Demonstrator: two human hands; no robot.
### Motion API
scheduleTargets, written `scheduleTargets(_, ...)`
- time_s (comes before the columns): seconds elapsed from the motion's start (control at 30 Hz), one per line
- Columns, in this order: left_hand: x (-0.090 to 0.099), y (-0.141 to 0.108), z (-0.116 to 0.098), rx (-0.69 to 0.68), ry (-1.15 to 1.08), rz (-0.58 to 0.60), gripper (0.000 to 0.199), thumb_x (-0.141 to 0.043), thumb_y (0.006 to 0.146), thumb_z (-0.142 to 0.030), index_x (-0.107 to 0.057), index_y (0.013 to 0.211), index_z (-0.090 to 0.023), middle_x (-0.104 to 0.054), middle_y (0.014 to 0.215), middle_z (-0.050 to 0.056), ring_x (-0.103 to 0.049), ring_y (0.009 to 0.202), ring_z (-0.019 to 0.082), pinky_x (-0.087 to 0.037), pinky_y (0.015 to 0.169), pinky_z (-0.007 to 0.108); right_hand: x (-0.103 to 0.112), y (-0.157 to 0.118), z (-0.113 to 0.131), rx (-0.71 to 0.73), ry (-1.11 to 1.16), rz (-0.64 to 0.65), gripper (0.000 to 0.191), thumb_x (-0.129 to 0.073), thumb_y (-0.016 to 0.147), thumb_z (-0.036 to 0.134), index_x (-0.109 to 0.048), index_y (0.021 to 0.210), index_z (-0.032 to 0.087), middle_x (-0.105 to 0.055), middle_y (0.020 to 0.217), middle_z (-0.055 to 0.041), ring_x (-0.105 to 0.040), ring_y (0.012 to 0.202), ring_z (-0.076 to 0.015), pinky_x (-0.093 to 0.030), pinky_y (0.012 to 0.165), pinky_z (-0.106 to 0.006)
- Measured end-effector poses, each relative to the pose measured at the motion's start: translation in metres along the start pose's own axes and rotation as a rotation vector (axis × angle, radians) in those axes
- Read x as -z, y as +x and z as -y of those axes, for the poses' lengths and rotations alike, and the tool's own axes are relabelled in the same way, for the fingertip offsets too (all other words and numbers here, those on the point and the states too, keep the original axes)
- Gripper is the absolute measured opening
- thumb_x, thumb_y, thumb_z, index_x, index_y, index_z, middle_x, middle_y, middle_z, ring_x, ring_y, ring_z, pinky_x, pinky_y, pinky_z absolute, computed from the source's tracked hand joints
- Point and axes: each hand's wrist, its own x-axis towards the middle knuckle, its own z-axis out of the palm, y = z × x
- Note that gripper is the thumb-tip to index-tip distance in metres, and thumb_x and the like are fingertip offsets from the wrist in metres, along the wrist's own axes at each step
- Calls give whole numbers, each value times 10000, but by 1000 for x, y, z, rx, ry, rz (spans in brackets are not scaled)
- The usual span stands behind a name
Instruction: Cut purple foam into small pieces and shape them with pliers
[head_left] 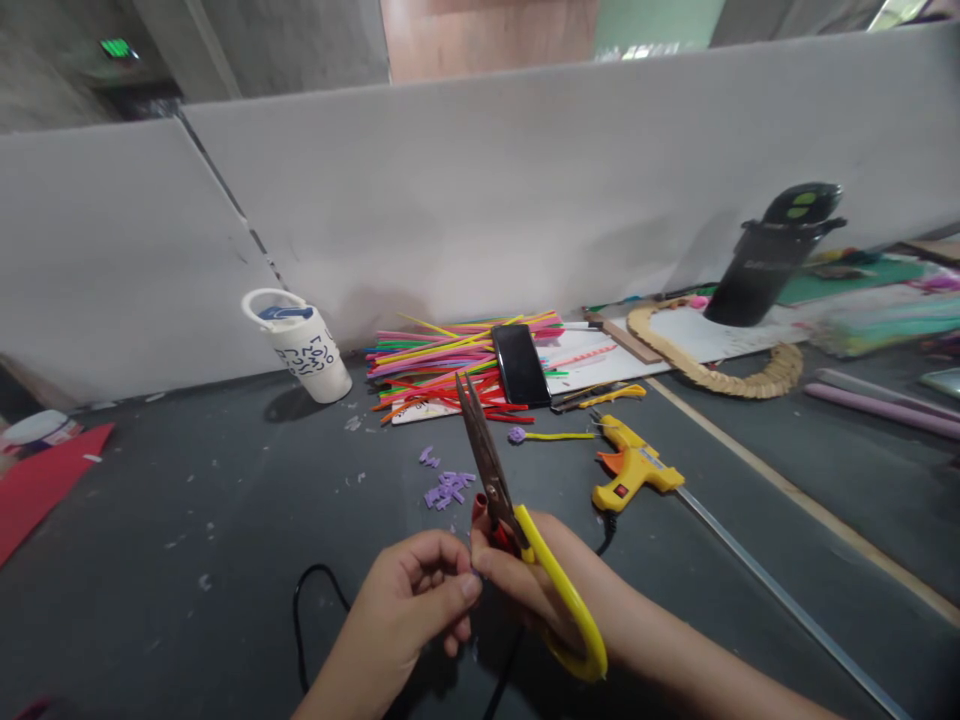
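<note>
My right hand [551,565] is closed around a pair of scissors [486,450] with yellow handles, the dark blades pointing up and away with their tips slightly apart. Beside the blades, a small dark red roll [479,506] shows at the fingers of that hand. My left hand [420,595] pinches with thumb and forefinger, its tips touching the right hand's fingers. A purplish speck shows at the pinch, too small to name. Just beyond the hands, a little heap of cut purple pieces [448,490] lies on the dark table [247,540].
Behind lie a bundle of coloured pipe cleaners [427,350] and a black phone [521,365]. A yellow glue gun [637,468] and a yellow stem with purple ball [517,435] are to the right. A white cup [311,355] stands left, a black tumbler [772,262] right.
</note>
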Motion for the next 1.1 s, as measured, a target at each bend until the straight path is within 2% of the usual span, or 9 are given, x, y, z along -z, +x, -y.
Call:
scheduleTargets(0.13, 0, 0, -1, 16, -9, 4, 222, -736, 624, -320, -599, 626, -145, -524, 435, -43, -453, 374, 59, -368, 385, 168, 0, -1, 2, -4, 1, 6, 134, -462, 811, 224, -451, 685, 180, -417, 557, 57, -373, 496, -72, -315, 446, -168)
scheduleTargets(0.27, -1, -3, -3, 32, -80, 8, 186, -730, 628, -280, -613, 623, -135, -575, 505, -16, -503, 401, 71, -394, 387, 176, 4, -2, 4, 8, -34, 17, 137, -448, 822, 220, -438, 689, 189, -416, 545, 65, -389, 475, -70, -328, 446, -169)
scheduleTargets(0.5, -1, -2, 0, 72, -100, 15, 200, -749, 597, -261, -622, 662, -121, -558, 509, -21, -511, 395, 79, -391, 368, 182, 6, -2, -5, 132, -163, -20, 18, -508, 769, 181, -506, 753, 172, -549, 667, 35, -481, 580, -86, -387, 547, -182)
scheduleTargets(0.63, -2, -3, -1, 71, -94, -8, 177, -745, 596, -234, -626, 662, -120, -561, 504, -17, -506, 396, 77, -389, 370, 177, 5, -1, -5, 136, -160, -46, 32, -504, 764, 193, -499, 736, 178, -541, 652, 37, -470, 571, -88, -372, 537, -188)
scheduleTargets(0.73, -1, -4, -4, -10, -131, -80, 155, -737, 612, -234, -623, 639, -131, -548, 487, -30, -489, 395, 67, -386, 378, 168, 7, -2, -2, 108, -153, -111, 156, -538, 769, 307, -473, 699, 183, -464, 596, 53, -415, 549, -91, -333, 509, -196)
scheduleTargets(0.83, 1, -5, -10, -134, -194, -229, 133, -742, 613, -209, -631, 644, -144, -580, 541, -28, -497, 424, 64, -391, 392, 159, 7, -5, 2, 49, -264, -137, 288, -607, 726, 442, -467, 745, 191, -443, 601, 60, -374, 543, -98, -300, 499, -210)
scheduleTargets(0.93, 4, -6, -15, -217, -267, -330, 116, -750, 604, -191, -652, 647, -147, -610, 571, -18, -512, 443, 71, -398, 396, 160, 2, -8, 4, 52, -473, -141, 425, -673, 646, 524, -471, 825, 196, -526, 707, 24, -429, 594, -128, -305, 536, -232)
scheduleTargets(1.1, 4, -10, -18, -304, -369, -375, 101, -752, 583, -126, -674, 638, -158, -610, 566, -32, -516, 435, 66, -398, 390, 150, -8, -9, -1, 60, -696, -166, 466, -643, 636, 600, -489, 833, 206, -588, 759, -22, -529, 658, -198, -312, 568, -267)
